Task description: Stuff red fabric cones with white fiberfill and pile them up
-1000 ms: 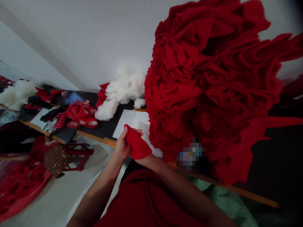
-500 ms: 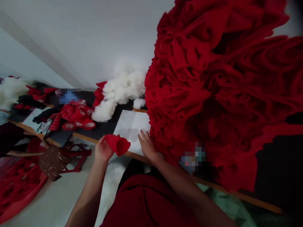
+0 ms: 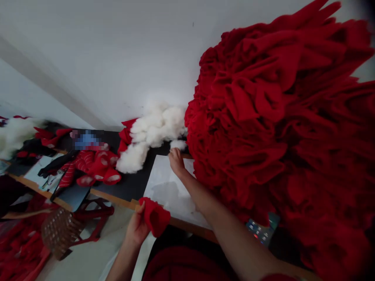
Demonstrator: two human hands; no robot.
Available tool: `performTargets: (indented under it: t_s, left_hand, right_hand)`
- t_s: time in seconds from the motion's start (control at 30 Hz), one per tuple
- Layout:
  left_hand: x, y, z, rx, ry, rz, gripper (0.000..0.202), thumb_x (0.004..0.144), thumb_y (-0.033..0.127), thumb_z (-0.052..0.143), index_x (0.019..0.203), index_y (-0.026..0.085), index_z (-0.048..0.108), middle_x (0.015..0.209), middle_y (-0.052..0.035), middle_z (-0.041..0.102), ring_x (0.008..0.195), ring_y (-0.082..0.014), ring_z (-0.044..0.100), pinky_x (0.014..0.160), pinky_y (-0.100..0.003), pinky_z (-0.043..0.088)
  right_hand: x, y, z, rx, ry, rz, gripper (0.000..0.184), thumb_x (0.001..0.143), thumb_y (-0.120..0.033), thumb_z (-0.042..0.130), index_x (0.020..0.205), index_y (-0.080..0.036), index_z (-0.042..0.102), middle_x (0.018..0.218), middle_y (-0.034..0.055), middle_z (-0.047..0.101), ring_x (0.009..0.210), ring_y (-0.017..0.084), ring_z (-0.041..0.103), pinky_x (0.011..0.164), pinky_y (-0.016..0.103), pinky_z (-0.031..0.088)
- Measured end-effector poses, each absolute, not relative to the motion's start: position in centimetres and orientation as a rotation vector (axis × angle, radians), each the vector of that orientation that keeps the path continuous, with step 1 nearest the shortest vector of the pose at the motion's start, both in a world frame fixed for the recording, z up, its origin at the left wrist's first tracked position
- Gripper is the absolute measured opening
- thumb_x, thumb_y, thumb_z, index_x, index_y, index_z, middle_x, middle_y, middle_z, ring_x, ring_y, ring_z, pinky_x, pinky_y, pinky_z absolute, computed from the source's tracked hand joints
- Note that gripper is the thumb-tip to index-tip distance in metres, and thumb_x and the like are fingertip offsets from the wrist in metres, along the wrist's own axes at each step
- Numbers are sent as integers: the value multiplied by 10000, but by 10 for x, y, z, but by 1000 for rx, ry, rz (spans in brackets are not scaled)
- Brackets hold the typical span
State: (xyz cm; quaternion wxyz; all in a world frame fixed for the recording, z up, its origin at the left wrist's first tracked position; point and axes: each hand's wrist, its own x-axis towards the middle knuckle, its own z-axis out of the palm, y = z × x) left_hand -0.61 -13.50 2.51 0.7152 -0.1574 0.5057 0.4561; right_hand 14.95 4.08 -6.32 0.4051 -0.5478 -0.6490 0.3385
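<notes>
My left hand (image 3: pixel 135 227) is closed on a small red fabric piece (image 3: pixel 154 216), held just in front of the table's wooden edge. My right hand (image 3: pixel 176 160) is stretched far across the table, fingers curled down at a small tuft of white stuffing (image 3: pixel 178 144) beside the big pile of white stuffing (image 3: pixel 150 132). Whether the fingers grip the tuft is unclear. A white sheet (image 3: pixel 168 190) lies on the black tabletop under my right forearm. A huge heap of red fabric pieces (image 3: pixel 278 136) rises at the right.
Red-and-white striped stuffed items (image 3: pixel 93 166) lie on the table's left part. A woven basket (image 3: pixel 57 234) and a red stool (image 3: pixel 98 212) stand on the floor at the left, with red cloth (image 3: pixel 17 249) beside them. A phone (image 3: pixel 262 230) lies near the heap.
My right hand left the red piece and reached far forward to the white stuffing. My left hand kept the red piece and drew it down and back toward me.
</notes>
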Motion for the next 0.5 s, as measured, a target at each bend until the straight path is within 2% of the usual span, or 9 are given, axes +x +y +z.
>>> performTargets:
  t_s: [0.1, 0.2, 0.3, 0.43, 0.5]
  left_hand:
    - [-9, -135, 28, -299, 1096, 1001, 246, 843, 172, 410, 759, 187, 641, 737, -45, 676, 729, -169, 648, 819, -335, 501]
    - [-13, -135, 30, -240, 1121, 950, 204, 826, 177, 456, 794, 207, 655, 785, -43, 679, 762, -176, 648, 806, -339, 498]
    - [-13, -128, 34, -180, 1117, 903, 171, 812, 189, 486, 847, 210, 652, 915, -61, 671, 877, -203, 633, 827, -356, 481]
    - [1, -98, 41, -73, 1018, 895, 147, 786, 250, 532, 898, 234, 626, 1089, -70, 613, 1064, -294, 544, 862, -467, 442]
    - [13, -79, 41, 2, 1005, 901, 166, 779, 261, 543, 929, 238, 610, 1037, -58, 629, 1026, -293, 566, 857, -498, 437]
  right_hand:
    - [145, 76, -66, -1449, -1599, 847, 245, 744, -14, 416, 619, -140, 584, 1269, 80, 466, 1279, 255, 209, 1014, 455, 182]
    - [156, 93, -78, -1508, -1487, 908, 231, 713, -9, 449, 554, -127, 567, 1072, 103, 579, 1176, 231, 361, 962, 394, 272]
    - [169, 96, -85, -1502, -1375, 964, 225, 667, 11, 446, 532, -137, 547, 833, 75, 608, 989, 176, 480, 899, 327, 341]
    - [168, 68, -78, -1428, -1224, 1060, 200, 628, -15, 435, 675, -148, 577, 835, 40, 605, 897, 153, 516, 852, 293, 386]
    - [163, 40, -72, -1375, -1152, 1148, 212, 655, -84, 444, 805, -152, 577, 850, 26, 610, 816, 139, 546, 765, 268, 430]
